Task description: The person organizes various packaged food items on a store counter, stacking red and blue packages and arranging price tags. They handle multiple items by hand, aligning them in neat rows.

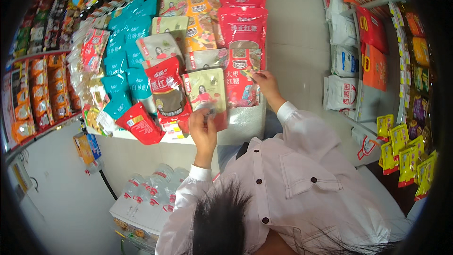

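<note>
My left hand [203, 127] is at the lower edge of a beige pouch [208, 81] with a figure printed on it. Blur there hides whether the fingers grip it. At the right edge of a red printed pouch [242, 78], my right hand [267, 83] has its fingers bent around the edge. These two pouches lie side by side at the near end of a white display table. Just left of the beige pouch is a red pouch with a brown window [170, 92]. Another red pouch [141, 122] lies tilted at the table's near edge.
Teal pouches [131, 46], orange pouches [200, 32] and red pouches [244, 24] stand in rows farther back. Shelves of packets run along both sides. Yellow packets [400, 148] hang at the right. Large clear bottles [155, 184] stand on a white carton [138, 212] below.
</note>
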